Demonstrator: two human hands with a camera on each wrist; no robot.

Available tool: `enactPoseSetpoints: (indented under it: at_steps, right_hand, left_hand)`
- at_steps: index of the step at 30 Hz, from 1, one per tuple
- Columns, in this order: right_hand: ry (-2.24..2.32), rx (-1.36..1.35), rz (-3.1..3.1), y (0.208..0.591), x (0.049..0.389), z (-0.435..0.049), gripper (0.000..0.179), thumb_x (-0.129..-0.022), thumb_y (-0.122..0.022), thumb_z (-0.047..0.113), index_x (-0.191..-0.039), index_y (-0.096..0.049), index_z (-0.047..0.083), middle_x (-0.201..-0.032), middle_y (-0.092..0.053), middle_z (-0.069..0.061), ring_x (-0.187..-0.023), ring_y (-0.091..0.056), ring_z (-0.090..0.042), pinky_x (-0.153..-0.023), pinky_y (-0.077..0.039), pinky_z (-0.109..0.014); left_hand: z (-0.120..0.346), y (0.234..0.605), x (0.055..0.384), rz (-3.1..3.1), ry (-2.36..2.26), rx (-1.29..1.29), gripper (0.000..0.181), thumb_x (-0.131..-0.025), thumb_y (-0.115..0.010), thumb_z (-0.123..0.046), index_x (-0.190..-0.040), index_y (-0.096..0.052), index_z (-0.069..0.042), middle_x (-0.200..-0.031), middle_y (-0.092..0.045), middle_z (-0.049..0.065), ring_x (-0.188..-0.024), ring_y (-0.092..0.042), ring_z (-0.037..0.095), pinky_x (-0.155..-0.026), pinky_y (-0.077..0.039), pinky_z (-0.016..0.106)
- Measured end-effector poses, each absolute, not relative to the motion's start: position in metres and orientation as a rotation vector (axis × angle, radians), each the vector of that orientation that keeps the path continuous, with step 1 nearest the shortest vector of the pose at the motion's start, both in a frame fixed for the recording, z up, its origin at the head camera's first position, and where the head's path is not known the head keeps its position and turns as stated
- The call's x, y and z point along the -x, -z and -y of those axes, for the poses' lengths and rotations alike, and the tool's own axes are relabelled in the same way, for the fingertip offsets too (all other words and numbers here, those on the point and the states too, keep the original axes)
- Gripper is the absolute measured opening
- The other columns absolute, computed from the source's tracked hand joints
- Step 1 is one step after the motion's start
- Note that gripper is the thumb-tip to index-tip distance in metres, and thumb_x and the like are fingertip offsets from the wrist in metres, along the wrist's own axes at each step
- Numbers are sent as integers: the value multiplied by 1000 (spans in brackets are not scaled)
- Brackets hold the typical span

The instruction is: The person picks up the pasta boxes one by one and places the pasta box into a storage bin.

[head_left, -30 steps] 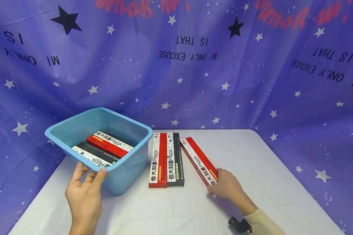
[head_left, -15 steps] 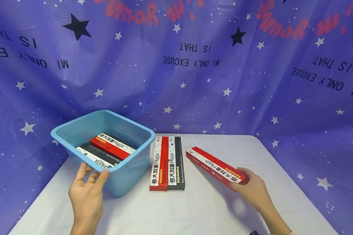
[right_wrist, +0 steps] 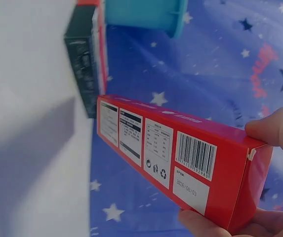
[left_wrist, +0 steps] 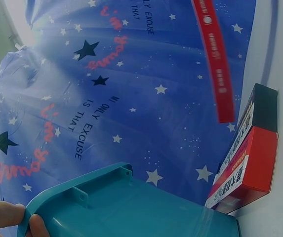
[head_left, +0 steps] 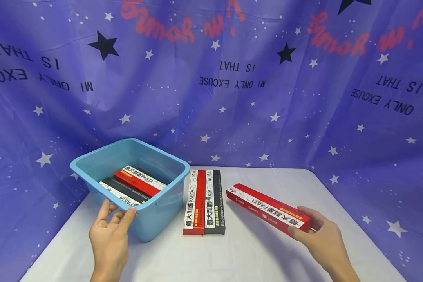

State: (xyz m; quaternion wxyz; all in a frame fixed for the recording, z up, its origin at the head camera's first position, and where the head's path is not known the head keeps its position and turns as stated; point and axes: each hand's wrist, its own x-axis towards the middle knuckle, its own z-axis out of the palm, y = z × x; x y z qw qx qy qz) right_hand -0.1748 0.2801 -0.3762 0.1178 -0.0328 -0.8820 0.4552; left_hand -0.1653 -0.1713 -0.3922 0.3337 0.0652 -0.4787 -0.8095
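Red and white cardboard fills your right hand (head_left: 322,237): you grasp the near end of a long rectangular pasta box (head_left: 268,209), thumb on one side and fingers on the other, and hold it up off the table at right of centre in the head view, its far end pointing to the upper left. In the right wrist view its barcode panel faces the camera. Your left hand (head_left: 111,239), lower left of the frame, pinches the near rim of a light-blue plastic bin (head_left: 151,221) between thumb and fingers. Inside the bin, left of centre, lie a red-and-white pasta box (head_left: 141,181) and, beside it, a black-and-white pasta box (head_left: 125,190). Just right of the bin, near the middle of the frame, a red tomato-sauce box (head_left: 199,215) and a black pepper-sauce box (head_left: 216,211) lie side by side, touching. Under them spreads a white-covered table (head_left: 261,254); behind, across the upper frame, hangs a purple-blue fabric backdrop (head_left: 183,113) printed with stars and lettering.
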Motion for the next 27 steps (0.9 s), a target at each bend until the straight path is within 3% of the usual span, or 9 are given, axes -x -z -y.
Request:
enactPoseSetpoints:
  at_steps: [8, 16, 27]
  right_hand:
    - [-1413, -107, 2435, 348, 176, -266, 61, -77, -83, 11, -133, -59, 8, -119, -63, -17, -88, -67, -14, -70, -60, -24]
    - [-1539, -240, 2305, 320, 194, -240, 61, -78, -81, 4, -134, -57, 5, -122, -60, -17, -91, -67, -18, -73, -61, -26]
    - [-1727, -498, 2274, 274, 237, -161, 60, -75, -83, 8, -131, -60, 11, -119, -63, -11, -96, -65, -29, -78, -61, -34]
  left_hand:
    - [171, 396, 166, 1250, 2116, -184, 90, -84, -66, 16, -154, -10, 2, -116, -34, 12, -87, -56, 12, -76, -58, 20]
    - [172, 396, 167, 1247, 2138, -171, 91, -85, -65, 16, -154, -8, 2, -117, -31, 11, -89, -55, 14, -76, -58, 21]
    - [172, 392, 167, 1207, 2144, -158, 90, -84, -64, 19, -154, -10, 3, -116, -31, 11, -86, -56, 13, -75, -59, 22]
